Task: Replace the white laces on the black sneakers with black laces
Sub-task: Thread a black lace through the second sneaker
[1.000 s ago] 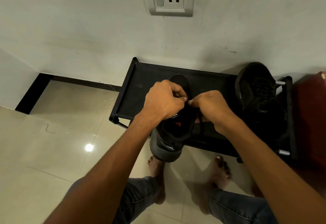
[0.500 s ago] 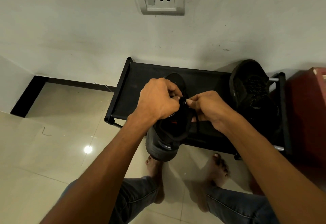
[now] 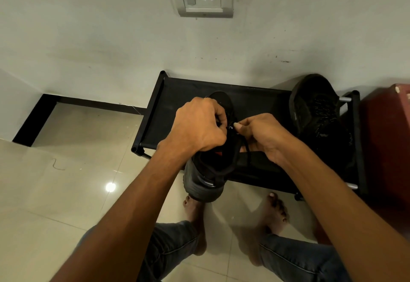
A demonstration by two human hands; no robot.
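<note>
Threading black lace [image 3: 244, 148] on sneaker [image 3: 210, 170] held over rack [image 3: 155, 113]: left hand [image 3: 197, 126] gripping upper, right hand [image 3: 259, 135] pinching lace tip, best kept taut, fed straight into eyelet

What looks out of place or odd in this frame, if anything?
A thin stray thread lies curled on the floor tiles left of the rack, and scuff marks smudge the wall. Otherwise nothing stands out.
</note>
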